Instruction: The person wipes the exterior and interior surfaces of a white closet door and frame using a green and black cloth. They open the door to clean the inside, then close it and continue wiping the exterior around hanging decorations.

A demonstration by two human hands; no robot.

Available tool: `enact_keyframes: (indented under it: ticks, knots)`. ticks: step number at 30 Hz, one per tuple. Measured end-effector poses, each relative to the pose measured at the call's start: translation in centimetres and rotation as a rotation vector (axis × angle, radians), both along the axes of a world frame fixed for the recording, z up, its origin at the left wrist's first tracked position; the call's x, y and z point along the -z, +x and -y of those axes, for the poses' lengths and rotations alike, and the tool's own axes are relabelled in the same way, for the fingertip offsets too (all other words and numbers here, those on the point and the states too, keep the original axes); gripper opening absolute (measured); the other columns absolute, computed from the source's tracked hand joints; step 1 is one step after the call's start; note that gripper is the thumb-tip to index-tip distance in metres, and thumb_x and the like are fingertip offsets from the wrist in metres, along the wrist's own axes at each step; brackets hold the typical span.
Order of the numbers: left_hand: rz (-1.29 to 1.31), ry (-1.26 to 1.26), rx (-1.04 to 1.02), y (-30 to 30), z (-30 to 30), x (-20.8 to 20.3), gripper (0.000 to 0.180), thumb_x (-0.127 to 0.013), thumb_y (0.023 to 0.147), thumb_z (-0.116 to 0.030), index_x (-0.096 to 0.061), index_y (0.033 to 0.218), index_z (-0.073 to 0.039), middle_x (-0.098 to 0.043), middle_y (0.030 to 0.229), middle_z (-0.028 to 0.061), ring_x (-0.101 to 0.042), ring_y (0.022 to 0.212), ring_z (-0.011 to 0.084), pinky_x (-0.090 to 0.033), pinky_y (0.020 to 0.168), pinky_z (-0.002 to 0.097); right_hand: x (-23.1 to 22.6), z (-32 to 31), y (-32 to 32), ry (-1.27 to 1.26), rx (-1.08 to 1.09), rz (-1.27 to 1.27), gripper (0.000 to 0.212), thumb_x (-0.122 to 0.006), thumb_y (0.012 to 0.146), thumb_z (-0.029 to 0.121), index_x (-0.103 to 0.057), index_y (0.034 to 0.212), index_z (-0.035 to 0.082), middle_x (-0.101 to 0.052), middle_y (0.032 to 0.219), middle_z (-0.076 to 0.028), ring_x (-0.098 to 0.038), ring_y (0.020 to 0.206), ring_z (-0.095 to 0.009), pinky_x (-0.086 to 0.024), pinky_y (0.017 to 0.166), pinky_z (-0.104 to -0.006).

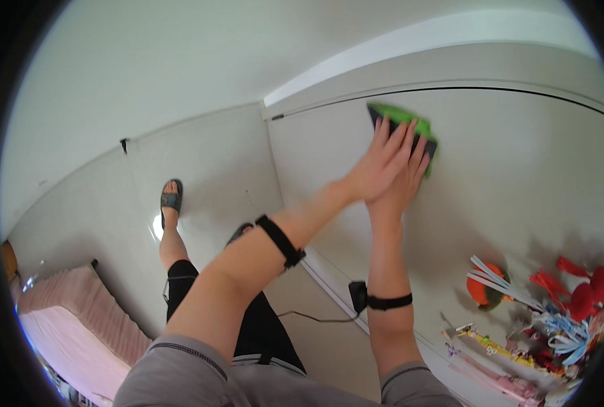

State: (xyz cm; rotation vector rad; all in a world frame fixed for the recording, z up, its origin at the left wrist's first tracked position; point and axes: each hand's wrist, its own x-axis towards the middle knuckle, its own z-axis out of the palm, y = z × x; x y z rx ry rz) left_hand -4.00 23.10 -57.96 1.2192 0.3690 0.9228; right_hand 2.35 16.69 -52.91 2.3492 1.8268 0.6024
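A flat dark cleaning pad with a green fuzzy cloth (420, 125) under it lies against a pale, smooth cabinet door (492, 183). Both of my hands hold it there, side by side and overlapping at the palms. My left hand (381, 166) crosses in from the left, its fingers stretched over the dark backing. Partly behind it, my right hand (405, 186) comes up from below with its fingers on the pad's lower right part. The palms hide the near side of the pad, and the thumbs are hard to make out.
Hanging decorations, among them an orange round one (486, 285) and red ones (590, 295), are at the lower right. A bed with pink cloth (71, 332) stands at the lower left. My slippered foot (171, 195) rests on the tiled floor. A cable (322, 317) hangs from my right arm's strap.
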Motion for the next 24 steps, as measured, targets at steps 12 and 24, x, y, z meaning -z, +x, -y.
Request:
enact_keyframes:
  ticks: [12, 24]
  knots:
    - [-0.119, -0.03, 0.124, -1.3, 18.7, 9.3, 0.069, -0.043, 0.118, -0.035, -0.031, 0.172, 0.005, 0.004, 0.181, 0.041, 0.003, 0.168, 0.0603, -0.014, 0.137, 0.0633, 10.1, 17.7, -0.9, -0.286, 0.373, -0.128, 0.071, -0.064, 0.107, 0.024, -0.039, 0.172, 0.008, -0.036, 0.182, -0.013, -0.029, 0.168, -0.039, -0.023, 0.135, -0.0566]
    - [0.066, 0.085, -0.263, 0.6, 6.3, 6.8, 0.07, -0.04, 0.118, -0.046, -0.044, 0.158, 0.011, -0.04, 0.162, 0.0446, -0.007, 0.162, 0.0681, -0.01, 0.132, 0.0753, 7.6, 5.7, 0.4, 0.051, -0.017, -0.108, 0.066, -0.063, 0.107, 0.02, -0.045, 0.169, 0.006, -0.033, 0.184, -0.014, -0.026, 0.17, -0.04, -0.021, 0.136, -0.0576]
